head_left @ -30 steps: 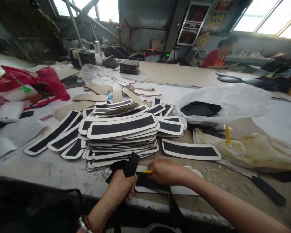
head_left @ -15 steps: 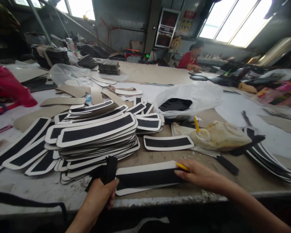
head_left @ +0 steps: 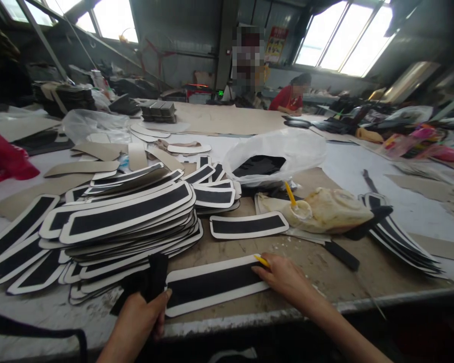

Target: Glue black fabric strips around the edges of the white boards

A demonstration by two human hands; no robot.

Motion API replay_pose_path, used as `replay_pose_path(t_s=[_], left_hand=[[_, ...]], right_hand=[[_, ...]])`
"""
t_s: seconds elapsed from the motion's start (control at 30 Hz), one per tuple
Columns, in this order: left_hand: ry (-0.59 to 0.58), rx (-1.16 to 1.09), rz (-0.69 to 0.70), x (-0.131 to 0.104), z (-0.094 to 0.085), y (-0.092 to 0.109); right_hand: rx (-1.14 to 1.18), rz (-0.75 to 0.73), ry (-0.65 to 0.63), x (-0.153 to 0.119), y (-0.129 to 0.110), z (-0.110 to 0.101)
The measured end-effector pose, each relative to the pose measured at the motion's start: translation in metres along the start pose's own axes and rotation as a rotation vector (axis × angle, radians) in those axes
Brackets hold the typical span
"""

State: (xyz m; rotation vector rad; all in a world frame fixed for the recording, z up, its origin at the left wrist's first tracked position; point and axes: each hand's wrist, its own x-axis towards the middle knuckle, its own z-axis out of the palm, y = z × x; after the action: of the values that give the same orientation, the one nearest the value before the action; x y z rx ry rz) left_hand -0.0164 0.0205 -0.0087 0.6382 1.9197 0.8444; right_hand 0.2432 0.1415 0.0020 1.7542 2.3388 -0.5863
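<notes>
A curved panel, black in the middle with a white border, lies near the table's front edge. My left hand is closed at its left end, thumb on the panel's edge. Black fabric strips rise from behind those fingers and appear gripped in them. My right hand pinches a yellow stick-like tool over the panel's right end; most of the tool is hidden by the fingers. Just beyond lies a similar loose panel. To the left stands a tall pile of such panels.
A yellowed, glue-smeared container holds another yellow stick. Behind it is a clear plastic bag with black pieces. More panels are stacked at right. A black strap hangs at front left. A person in red sits far back.
The whole view has shifted, so things appear further left. My right hand has slid slightly left along the panel, whose near border now shows more evenly. Both hands keep their holds.
</notes>
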Motion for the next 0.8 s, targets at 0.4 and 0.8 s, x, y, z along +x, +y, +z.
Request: replay_pose_path(t_s=[0.4,0.8], left_hand=[[0.004,0.037,-0.048,0.004,0.002,-0.003],[0.011,0.194,-0.034,0.014,0.002,-0.017]], right_hand=[[0.019,-0.056,-0.060,0.011,0.011,0.008],[-0.162,0.104,0.079,-0.005,0.007,-0.016]])
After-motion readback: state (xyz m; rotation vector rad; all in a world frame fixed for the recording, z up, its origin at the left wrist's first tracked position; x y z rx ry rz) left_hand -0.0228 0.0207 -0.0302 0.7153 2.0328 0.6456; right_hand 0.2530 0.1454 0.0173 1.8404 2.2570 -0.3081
